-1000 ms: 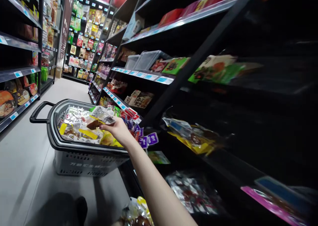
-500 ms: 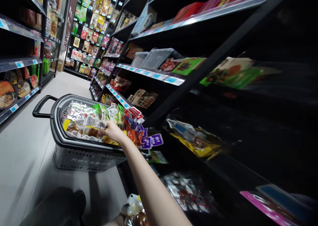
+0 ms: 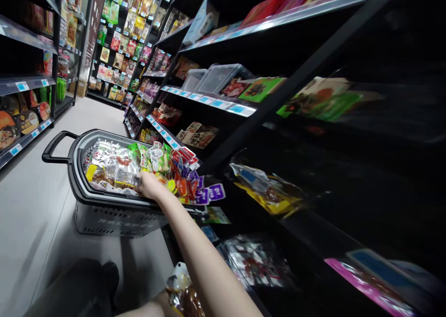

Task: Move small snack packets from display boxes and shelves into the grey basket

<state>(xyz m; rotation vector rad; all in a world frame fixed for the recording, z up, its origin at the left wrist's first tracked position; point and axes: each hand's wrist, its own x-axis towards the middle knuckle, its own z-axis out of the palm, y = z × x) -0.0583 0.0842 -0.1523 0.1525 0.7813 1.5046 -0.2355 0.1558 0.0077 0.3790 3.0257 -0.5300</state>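
My right hand (image 3: 150,186) reaches out over a grey wheeled shopping basket (image 3: 104,217) heaped with snack packets. Its fingers are closed on the edge of a clear packet with brown contents (image 3: 124,177), which lies on top of the pile. At the bottom edge, my left hand (image 3: 163,303) shows only as a wrist. It carries a bunch of clear snack packets (image 3: 183,291), which hide its fingers. Red, orange and purple packets (image 3: 195,187) spill over the basket's right rim.
Dark shelving (image 3: 244,110) with blue price tags runs along the right, holding packets and clear bins (image 3: 218,78). More shelves (image 3: 24,82) line the left. A grey aisle floor (image 3: 38,215) runs ahead to a wall of hanging snacks (image 3: 121,34). The basket's black handle (image 3: 55,147) points left.
My right hand has carried the clear packet down and left from above the basket onto the pile inside it. The view has shifted slightly and the left hand's packets have risen into sight.
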